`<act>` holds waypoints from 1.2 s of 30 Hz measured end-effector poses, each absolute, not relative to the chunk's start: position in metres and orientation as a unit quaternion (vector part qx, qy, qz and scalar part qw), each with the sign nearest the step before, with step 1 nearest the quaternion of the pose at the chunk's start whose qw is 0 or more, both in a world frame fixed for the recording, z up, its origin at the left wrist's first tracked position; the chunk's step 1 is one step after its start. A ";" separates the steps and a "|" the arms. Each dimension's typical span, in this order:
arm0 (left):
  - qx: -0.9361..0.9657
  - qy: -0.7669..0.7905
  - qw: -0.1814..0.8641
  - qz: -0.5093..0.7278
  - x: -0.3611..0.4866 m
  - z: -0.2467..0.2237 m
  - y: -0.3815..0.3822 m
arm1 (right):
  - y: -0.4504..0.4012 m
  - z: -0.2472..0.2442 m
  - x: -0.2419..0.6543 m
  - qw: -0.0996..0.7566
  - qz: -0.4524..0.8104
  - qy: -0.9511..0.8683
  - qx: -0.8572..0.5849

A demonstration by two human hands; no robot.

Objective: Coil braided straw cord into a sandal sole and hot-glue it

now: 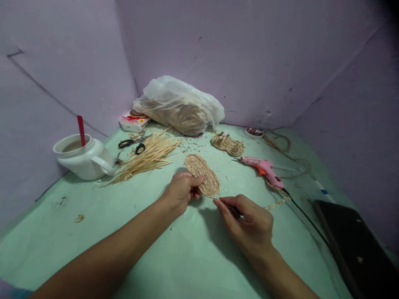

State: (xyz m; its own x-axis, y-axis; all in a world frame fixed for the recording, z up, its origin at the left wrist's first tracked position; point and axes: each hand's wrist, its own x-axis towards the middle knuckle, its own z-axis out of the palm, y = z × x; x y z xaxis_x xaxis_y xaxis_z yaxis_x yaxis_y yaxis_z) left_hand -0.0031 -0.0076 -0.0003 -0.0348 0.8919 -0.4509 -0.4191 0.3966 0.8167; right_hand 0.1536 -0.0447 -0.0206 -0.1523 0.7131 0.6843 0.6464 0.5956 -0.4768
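My left hand (187,189) grips a sole-shaped piece of coiled straw braid (204,174), thumb on top and fingers curled beneath its left edge. Close to the lower end of that piece, my right hand (246,216) is closed in a pinch on a thin straw strand (213,198) at the rim. The palm side of the right hand is mostly hidden. From behind this hand a length of straw braid (277,203) runs right toward the pink glue gun (263,168), which lies on its side. A second woven sole-shaped piece (229,144), with added bits on top, lies farther back.
At left stand a white mug (90,162) with a red stick, black-handled scissors (134,143) and loose straw strips (149,155). Behind are a plastic bag (183,104) of straw, a small box (134,122) and a dish (254,132). A dark phone-like slab (355,245) lies right, beside the gun's cord.
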 end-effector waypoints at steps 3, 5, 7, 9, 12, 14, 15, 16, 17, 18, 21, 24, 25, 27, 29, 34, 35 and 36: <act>0.232 0.519 0.658 0.493 -0.003 0.000 -0.007 | -0.043 -0.020 0.157 0.473 0.032 -0.757 -0.450; 0.234 0.521 0.658 0.490 -0.004 0.001 -0.006 | -0.041 -0.018 0.160 0.470 0.033 -0.762 -0.444; 0.235 0.524 0.657 0.489 -0.006 0.001 -0.005 | -0.038 -0.017 0.163 0.465 0.024 -0.775 -0.427; 0.233 0.527 0.657 0.486 -0.007 0.001 -0.004 | -0.035 -0.016 0.166 0.458 0.008 -0.792 -0.404; 0.233 0.528 0.659 0.483 -0.008 0.000 -0.004 | -0.033 -0.014 0.167 0.456 -0.004 -0.805 -0.380; 0.236 0.526 0.661 0.480 -0.008 0.000 -0.004 | -0.032 -0.014 0.166 0.461 0.001 -0.801 -0.382; 0.237 0.525 0.663 0.478 -0.008 0.000 -0.004 | -0.032 -0.013 0.166 0.462 0.008 -0.798 -0.387; 0.239 0.524 0.665 0.476 -0.008 0.000 -0.005 | -0.032 -0.013 0.166 0.462 0.015 -0.795 -0.393; 0.241 0.522 0.667 0.474 -0.008 0.000 -0.005 | -0.032 -0.013 0.166 0.461 0.023 -0.793 -0.398; 0.243 0.521 0.669 0.472 -0.008 0.000 -0.005 | -0.032 -0.012 0.166 0.459 0.028 -0.792 -0.401; 0.247 0.518 0.673 0.467 -0.009 0.000 -0.005 | -0.032 -0.011 0.168 0.454 0.029 -0.797 -0.397; 0.251 0.518 0.673 0.464 -0.011 0.000 -0.005 | -0.030 -0.010 0.170 0.450 0.025 -0.804 -0.388; 0.252 0.519 0.672 0.465 -0.011 0.000 -0.005 | -0.030 -0.009 0.171 0.448 0.023 -0.806 -0.385; 0.254 0.519 0.671 0.465 -0.011 0.000 -0.005 | -0.029 -0.008 0.172 0.445 0.018 -0.811 -0.380; 0.256 0.520 0.673 0.460 -0.010 0.001 -0.005 | -0.029 -0.007 0.172 0.443 0.013 -0.814 -0.375; 0.265 0.518 0.682 0.443 -0.010 0.004 -0.005 | -0.028 -0.007 0.172 0.459 0.015 -0.809 -0.367; 0.266 0.518 0.684 0.440 -0.010 0.004 -0.005 | -0.028 -0.007 0.172 0.461 0.017 -0.807 -0.369; 0.268 0.517 0.685 0.437 -0.011 0.004 -0.006 | -0.028 -0.007 0.172 0.462 0.020 -0.805 -0.372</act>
State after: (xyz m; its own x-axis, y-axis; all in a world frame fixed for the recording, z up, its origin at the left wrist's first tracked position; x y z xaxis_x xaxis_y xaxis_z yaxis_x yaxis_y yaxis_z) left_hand -0.0105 -0.0056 0.0044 0.0830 0.8761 -0.4750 -0.3221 0.4746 0.8191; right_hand 0.1724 -0.0278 -0.0070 -0.2969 0.6173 0.7286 0.5795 0.7229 -0.3763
